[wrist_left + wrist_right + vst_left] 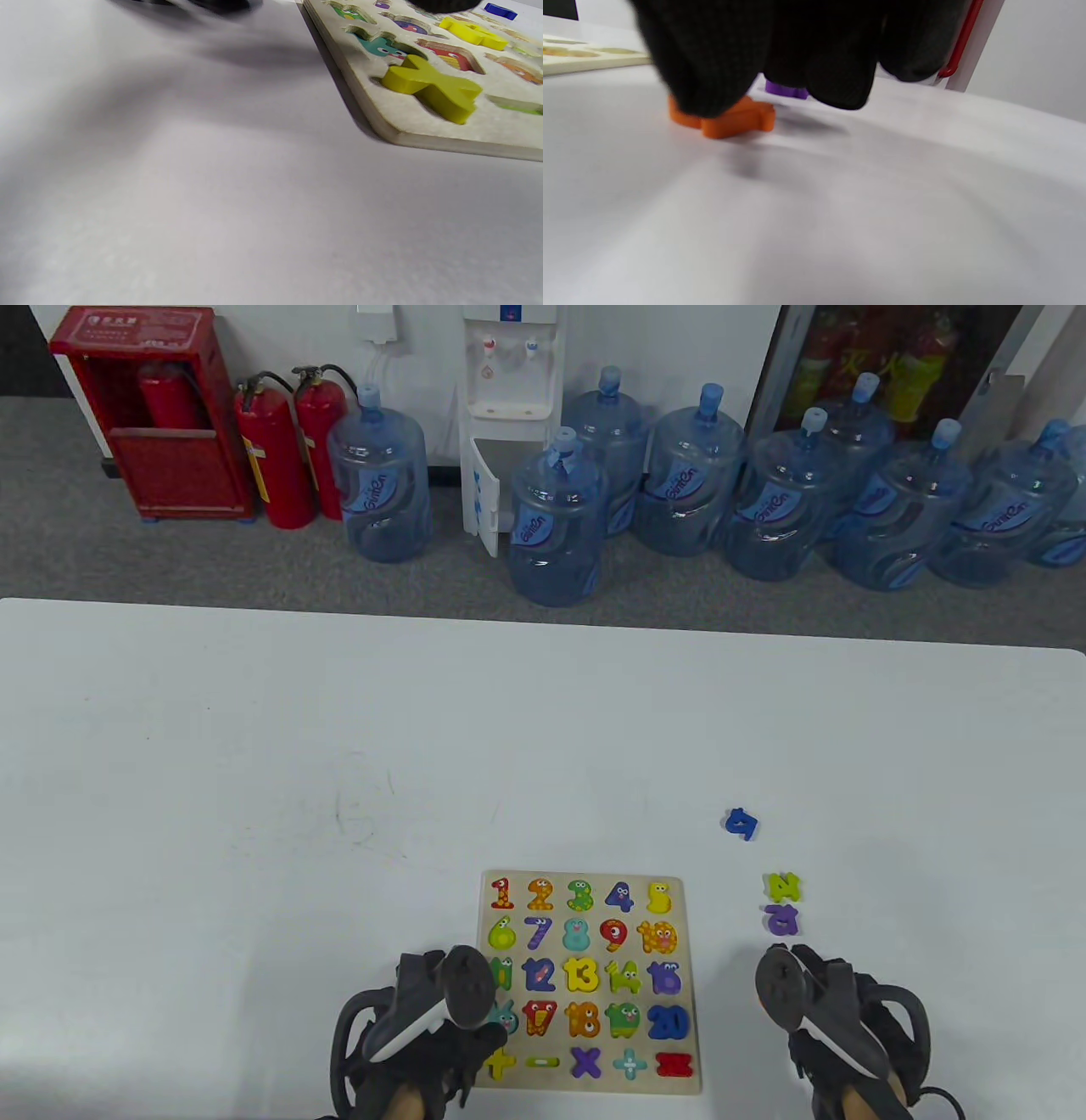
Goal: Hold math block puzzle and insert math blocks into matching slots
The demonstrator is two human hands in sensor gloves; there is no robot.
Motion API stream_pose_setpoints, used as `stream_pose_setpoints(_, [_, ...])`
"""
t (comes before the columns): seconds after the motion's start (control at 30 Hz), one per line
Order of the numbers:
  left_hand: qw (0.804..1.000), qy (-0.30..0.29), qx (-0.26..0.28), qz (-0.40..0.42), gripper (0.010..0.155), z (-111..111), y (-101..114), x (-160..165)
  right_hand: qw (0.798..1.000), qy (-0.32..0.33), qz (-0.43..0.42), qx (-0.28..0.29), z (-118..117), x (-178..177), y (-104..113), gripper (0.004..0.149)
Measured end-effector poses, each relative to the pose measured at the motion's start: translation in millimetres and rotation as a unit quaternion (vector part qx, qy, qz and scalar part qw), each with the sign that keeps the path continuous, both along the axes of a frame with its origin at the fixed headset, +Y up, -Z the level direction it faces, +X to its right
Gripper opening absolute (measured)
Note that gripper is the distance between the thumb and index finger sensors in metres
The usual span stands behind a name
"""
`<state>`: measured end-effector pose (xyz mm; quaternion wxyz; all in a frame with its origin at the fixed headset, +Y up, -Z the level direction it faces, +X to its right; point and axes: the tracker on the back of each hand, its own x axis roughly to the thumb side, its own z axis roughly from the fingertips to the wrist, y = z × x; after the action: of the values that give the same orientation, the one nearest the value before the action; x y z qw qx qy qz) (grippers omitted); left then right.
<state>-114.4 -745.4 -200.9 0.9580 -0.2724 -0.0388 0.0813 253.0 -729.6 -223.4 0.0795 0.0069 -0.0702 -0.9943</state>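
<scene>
The wooden puzzle board [683,984] lies at the table's front middle, with most number and sign slots filled. My left hand [424,1018] lies over its front left corner; one dark fingertip [441,3] shows above the board near the yellow plus block [432,84]. How that hand holds the board is hidden. My right hand [814,1010] is on the table right of the board. Its gloved fingers [704,63] close down on an orange block [734,118] that lies on the table. A purple block [785,89] lies just beyond it.
Loose blocks lie right of the board: a blue one [741,823], a green one [781,886] and a purple one [780,918]. Water bottles [556,521] and fire extinguishers [276,458] stand on the floor beyond the table's far edge.
</scene>
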Motion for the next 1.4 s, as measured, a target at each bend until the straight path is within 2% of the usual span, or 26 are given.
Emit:
stream_pose_setpoints(0.13, [1.000, 0.000, 0.000, 0.000, 0.087, 0.0, -0.1, 0.0, 0.999, -0.002, 0.034, -0.017, -2.5, -3.6, -8.0, 0.069])
stream_pose_setpoints(0.3, [1.000, 0.000, 0.000, 0.000, 0.087, 0.0, -0.1, -0.1, 0.999, 0.009, 0.051, -0.001, -1.7, -11.2, -6.5, 0.064])
stream_pose_setpoints(0.6, [1.000, 0.000, 0.000, 0.000, 0.087, -0.1, -0.2, -0.1, 0.998, -0.009, 0.065, 0.021, -3.6, -12.9, -4.6, 0.066])
stream_pose_setpoints(0.7, [1.000, 0.000, 0.000, 0.000, 0.087, -0.1, -0.2, -0.1, 0.999, -0.032, 0.021, 0.039, -3.8, -4.9, -0.2, 0.066])
stream_pose_setpoints(0.77, [1.000, 0.000, 0.000, 0.000, 0.087, -0.1, -0.2, -0.1, 0.998, -0.034, 0.020, 0.053, -2.1, -0.7, 1.8, 0.065])
stream_pose_setpoints(0.83, [1.000, 0.000, 0.000, 0.000, 0.087, -0.1, -0.2, -0.1, 0.999, -0.011, 0.009, 0.040, -0.2, 0.6, 1.9, 0.064])
stream_pose_setpoints(0.9, [1.000, 0.000, 0.000, 0.000, 0.087, -0.1, -0.2, -0.1, 1.000, 0.019, -0.021, 0.004, 1.2, -2.2, 0.4, 0.063])
stream_pose_setpoints(1.03, [1.000, 0.000, 0.000, 0.000, 0.087, -0.1, -0.2, -0.1, 0.999, 0.036, 0.014, 0.004, 1.9, -10.7, -1.7, 0.064])
stream_pose_setpoints(1.17, [1.000, 0.000, 0.000, 0.000, 0.087, -0.1, -0.2, -0.1, 0.999, 0.029, 0.019, -0.001, -1.0, -11.3, -5.3, 0.057])
stream_pose_setpoints(1.4, [1.000, 0.000, 0.000, 0.000, 0.087, -0.1, -0.2, -0.1, 1.000, 0.021, 0.021, 0.002, -2.3, -12.2, -9.0, 0.059])
